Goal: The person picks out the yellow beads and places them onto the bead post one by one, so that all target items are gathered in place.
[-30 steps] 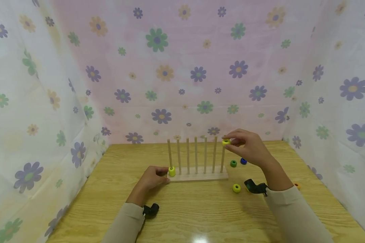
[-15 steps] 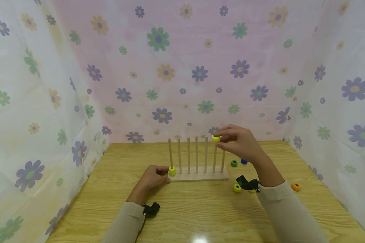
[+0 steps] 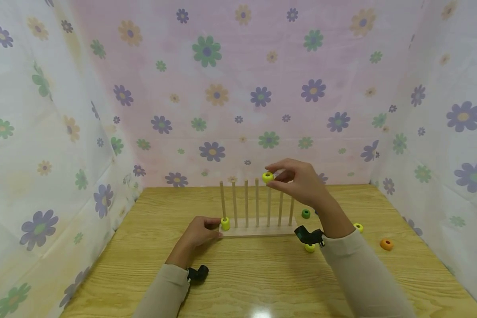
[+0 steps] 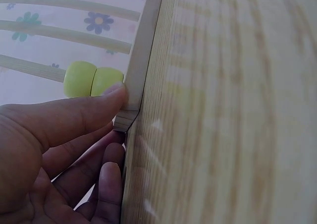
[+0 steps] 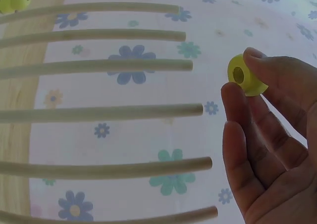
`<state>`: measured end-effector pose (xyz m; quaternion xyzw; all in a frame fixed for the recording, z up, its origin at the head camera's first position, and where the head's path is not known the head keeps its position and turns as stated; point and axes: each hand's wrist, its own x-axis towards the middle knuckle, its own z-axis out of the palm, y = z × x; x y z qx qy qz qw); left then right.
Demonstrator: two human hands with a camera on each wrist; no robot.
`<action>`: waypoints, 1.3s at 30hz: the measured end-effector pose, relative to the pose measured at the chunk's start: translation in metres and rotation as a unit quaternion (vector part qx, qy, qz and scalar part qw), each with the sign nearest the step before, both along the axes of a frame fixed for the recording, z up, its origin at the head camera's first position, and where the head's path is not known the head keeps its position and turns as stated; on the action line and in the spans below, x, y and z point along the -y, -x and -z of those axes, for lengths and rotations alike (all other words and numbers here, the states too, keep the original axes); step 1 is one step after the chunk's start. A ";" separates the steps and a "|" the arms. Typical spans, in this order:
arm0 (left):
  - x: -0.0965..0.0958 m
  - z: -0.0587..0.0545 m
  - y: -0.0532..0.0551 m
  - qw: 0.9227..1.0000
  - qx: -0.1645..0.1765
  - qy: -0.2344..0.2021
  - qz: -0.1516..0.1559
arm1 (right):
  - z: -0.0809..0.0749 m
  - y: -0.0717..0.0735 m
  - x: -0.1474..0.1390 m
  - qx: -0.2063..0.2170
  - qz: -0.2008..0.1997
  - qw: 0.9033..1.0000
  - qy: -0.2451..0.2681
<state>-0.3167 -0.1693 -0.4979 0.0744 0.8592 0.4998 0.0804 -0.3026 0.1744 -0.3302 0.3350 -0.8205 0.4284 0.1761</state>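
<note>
Head view shows the right hand [image 3: 296, 180] above the rack [image 3: 249, 231], with a yellow bead [image 3: 268, 177] pinched between the thumb and the fingertips, so this hand is open only as wide as the bead. The bead is in the air, near the top of the fifth peg [image 3: 269, 205], counted from the left. In the right wrist view it is apart from all the peg ends. The left hand [image 3: 200, 232] grips the left end of the rack, with its thumb at the front edge. Just beside this hand, two stacked beads [image 3: 225, 224], also yellow, sit on the first peg [image 3: 222, 198]; whether the thumb touches the lower one, I cannot tell. The rack stands on the table [image 3: 238, 282] with seven upright pegs. To its right lie a green bead [image 3: 305, 213], an orange bead [image 3: 387, 244] and a loose yellow bead [image 3: 358, 228]. Another yellow one is partly hidden by the black wrist camera [image 3: 308, 235].
</note>
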 end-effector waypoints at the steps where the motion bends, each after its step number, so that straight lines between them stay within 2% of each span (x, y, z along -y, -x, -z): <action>1: 0.000 0.000 0.000 1.000 0.000 0.000 0.001 | 0.000 0.001 0.001 0.000 -0.002 1.000 0.001; 6: 0.000 0.001 0.000 1.000 -0.002 0.002 0.001 | -0.003 0.003 0.010 -0.021 0.005 1.000 -0.013; 12: 0.000 0.001 -0.001 1.000 -0.003 0.002 0.000 | -0.004 0.006 0.020 -0.017 0.017 0.999 -0.021; 21: 0.000 0.002 0.001 1.000 0.006 -0.003 -0.010 | -0.003 0.014 0.033 -0.028 -0.019 0.999 -0.013; 25: 0.000 0.001 0.000 1.000 0.009 -0.006 -0.008 | -0.005 0.014 0.038 -0.038 -0.019 0.999 -0.013; 31: 0.001 0.002 0.000 1.000 0.013 -0.013 -0.004 | -0.007 0.015 0.047 -0.023 -0.006 1.000 -0.008; 39: 0.001 0.002 -0.001 1.000 0.012 -0.007 -0.005 | -0.005 0.020 0.060 -0.016 -0.007 1.000 -0.009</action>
